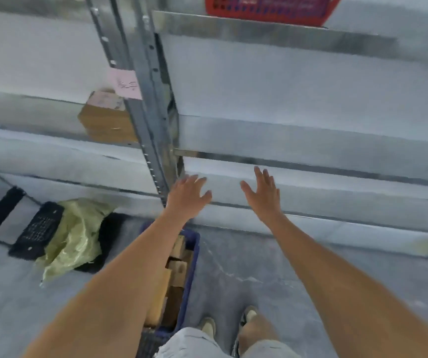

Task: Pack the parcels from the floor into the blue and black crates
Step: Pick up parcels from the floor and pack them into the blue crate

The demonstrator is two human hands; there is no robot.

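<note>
The blue crate stands on the floor under my left forearm, with several brown cardboard parcels packed inside. To its left, a black crate holds a crumpled yellow-green plastic bag. My left hand and my right hand are stretched forward, both empty with fingers spread, in front of the lower shelf edge. The view is blurred.
A metal shelving rack fills the upper view. One shelf on the left carries a cardboard box beside a pink paper label. A red basket stands on the top shelf. My feet stand on grey floor.
</note>
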